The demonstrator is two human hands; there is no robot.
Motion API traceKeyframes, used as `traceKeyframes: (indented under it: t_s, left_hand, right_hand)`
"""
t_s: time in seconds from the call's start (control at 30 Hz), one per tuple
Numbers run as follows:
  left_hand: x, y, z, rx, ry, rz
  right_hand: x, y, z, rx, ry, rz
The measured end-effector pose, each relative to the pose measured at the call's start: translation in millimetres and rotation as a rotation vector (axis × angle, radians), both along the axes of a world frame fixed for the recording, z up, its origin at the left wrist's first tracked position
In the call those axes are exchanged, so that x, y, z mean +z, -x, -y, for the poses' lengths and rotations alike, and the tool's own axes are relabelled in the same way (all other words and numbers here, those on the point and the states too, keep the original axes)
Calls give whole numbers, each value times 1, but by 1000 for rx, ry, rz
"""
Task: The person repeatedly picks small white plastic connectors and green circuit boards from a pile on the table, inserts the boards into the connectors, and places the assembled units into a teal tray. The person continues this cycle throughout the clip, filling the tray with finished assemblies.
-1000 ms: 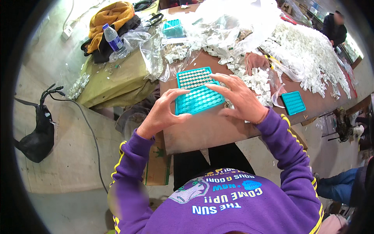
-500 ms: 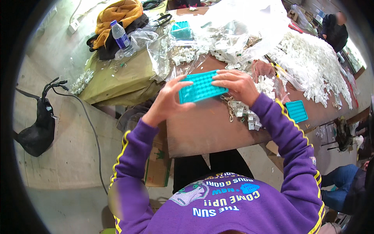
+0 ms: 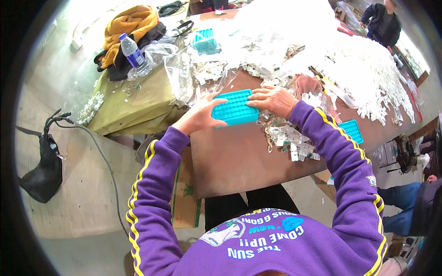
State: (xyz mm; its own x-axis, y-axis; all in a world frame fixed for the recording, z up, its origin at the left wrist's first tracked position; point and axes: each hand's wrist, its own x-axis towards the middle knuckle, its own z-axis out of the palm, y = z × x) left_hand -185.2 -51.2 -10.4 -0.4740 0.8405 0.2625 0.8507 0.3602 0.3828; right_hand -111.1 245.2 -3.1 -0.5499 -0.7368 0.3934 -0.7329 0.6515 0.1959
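A teal plastic tray [image 3: 235, 108] with rows of small pockets is held above the brown tabletop [image 3: 225, 161]. My left hand [image 3: 199, 114] grips its left end, thumb along the near side and fingers at the far edge. At the opposite end, my right hand [image 3: 275, 101] is closed over the upper right corner with its fingertips on the rim. Just below that hand lies a loose pile of small white pieces [image 3: 294, 140], with a metal clasp or chain bit [image 3: 270, 146] beside it.
A second teal tray [image 3: 351, 132] lies by my right forearm, and a teal basket [image 3: 205, 42] stands farther back. White pieces heap [image 3: 368, 78] across the far right. A bottle [image 3: 133, 54] and orange-black clothing [image 3: 126, 32] sit far left. A person [image 3: 384, 25] stands beyond the table.
The tray has levelled out from its slant, its right end coming down and toward me. Both hands have kept hold of it. The whole view has shifted slightly.
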Motion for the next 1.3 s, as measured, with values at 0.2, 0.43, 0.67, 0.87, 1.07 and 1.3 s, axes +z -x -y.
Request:
traceKeyframes:
  t_s: [0.2, 0.43, 0.67, 0.87, 1.07, 1.3]
  left_hand:
    - [5, -5, 0, -27, -2, -17]
    - [15, -6, -6, -41, 89, -53]
    - [22, -6, -10, 25, 195, -155]
    - [16, -19, -68, -62, 105, -274]
    - [-3, -36, -84, 161, 363, -171]
    - [-11, -30, -83, 160, 386, -199]
  right_hand:
    - [20, -15, -7, -72, 100, -70]
    - [47, -52, -16, -154, 304, -93]
    - [66, -92, -28, -221, 343, -96]
    - [53, -144, -35, -388, 383, -51]
    - [48, -191, -36, -294, 511, -12]
    - [42, -222, -44, -309, 582, -28]
